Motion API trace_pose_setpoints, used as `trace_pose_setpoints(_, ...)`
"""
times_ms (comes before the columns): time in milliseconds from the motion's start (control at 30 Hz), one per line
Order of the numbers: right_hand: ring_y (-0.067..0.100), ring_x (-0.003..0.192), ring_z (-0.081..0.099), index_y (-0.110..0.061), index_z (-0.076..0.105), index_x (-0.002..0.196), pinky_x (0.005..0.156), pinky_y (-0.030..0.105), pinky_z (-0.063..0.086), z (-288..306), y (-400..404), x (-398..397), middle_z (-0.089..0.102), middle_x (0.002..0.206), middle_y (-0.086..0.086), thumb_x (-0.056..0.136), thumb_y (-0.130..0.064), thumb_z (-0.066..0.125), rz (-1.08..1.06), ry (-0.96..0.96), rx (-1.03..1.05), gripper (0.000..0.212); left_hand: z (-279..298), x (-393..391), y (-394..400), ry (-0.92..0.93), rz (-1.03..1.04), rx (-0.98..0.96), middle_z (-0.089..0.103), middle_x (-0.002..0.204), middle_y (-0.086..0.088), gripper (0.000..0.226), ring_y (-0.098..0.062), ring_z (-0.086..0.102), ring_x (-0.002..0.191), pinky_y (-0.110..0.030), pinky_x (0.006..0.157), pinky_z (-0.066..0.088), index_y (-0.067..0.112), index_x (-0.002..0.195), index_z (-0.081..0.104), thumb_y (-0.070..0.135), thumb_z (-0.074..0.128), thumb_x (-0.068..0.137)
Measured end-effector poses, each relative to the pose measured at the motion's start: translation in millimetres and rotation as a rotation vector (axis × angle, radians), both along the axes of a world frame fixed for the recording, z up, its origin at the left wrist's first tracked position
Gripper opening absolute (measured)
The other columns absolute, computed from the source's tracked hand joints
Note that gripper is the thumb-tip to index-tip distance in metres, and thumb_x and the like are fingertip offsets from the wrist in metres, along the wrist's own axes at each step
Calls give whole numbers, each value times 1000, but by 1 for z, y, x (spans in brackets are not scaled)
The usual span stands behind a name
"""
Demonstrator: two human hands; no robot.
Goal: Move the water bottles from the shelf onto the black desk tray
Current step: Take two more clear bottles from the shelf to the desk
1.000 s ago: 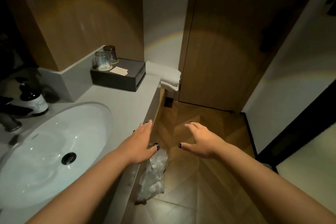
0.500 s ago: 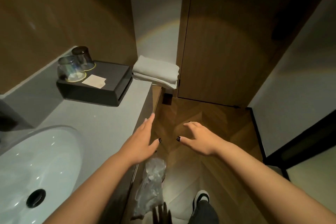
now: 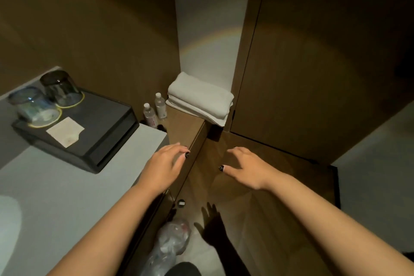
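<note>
So both hands out, nothing grabbed yet.

Left hand (image 3: 164, 167) and right hand (image 3: 244, 167) hover loose and empty, probably set to take one bottle each. Two bottles (image 3: 154, 111) stand on the wood shelf (image 3: 181, 123) beside the towels (image 3: 199, 101), just past the tray (image 3: 100, 123). They weren't visible half a second ago; the view's swung right and dropped the sink.
</note>
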State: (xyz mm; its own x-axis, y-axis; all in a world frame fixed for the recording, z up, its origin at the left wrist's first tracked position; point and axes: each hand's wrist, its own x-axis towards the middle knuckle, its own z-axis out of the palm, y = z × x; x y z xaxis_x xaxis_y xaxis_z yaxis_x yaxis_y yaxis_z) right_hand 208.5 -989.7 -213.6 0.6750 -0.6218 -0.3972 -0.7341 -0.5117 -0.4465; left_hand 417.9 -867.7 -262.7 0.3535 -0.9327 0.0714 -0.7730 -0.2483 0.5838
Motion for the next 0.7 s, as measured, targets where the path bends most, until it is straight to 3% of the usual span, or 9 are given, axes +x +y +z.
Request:
trace_pose_setpoints(267,21,145,19,-16,26,149,116,30,17,-13,-101,69,21,158,6,96,-49,40,142,-30,21,64,-11,55,-87,72,166,-16,64,105,6,22,-9,57,96,-22,80,43,23,111,66,27,49,97)
trace_pose_setpoints(500,23,144,23,-15,25,149,117,36,22,-13,-199,152,23,157,8,95,-52,40,223,28,36,68,-19,122,-173,115,198,74,63,107,10,24,-4,59,94,-25,85,46,26,118,62,29,49,97)
trace_pose_setpoints(600,25,138,34,-16,31,146,113,35,30,-9,-233,183,31,151,7,95,-50,43,246,30,29,63,-14,145,-202,89,216,65,64,101,6,28,-7,62,84,-28,79,51,23,116,62,36,44,99)
trace_pose_setpoints(700,23,124,49,-17,41,139,101,35,43,-6,-262,210,45,140,6,94,-47,48,234,12,54,55,-13,162,-225,111,238,89,60,91,9,25,5,53,64,-22,68,47,21,115,62,31,44,100)
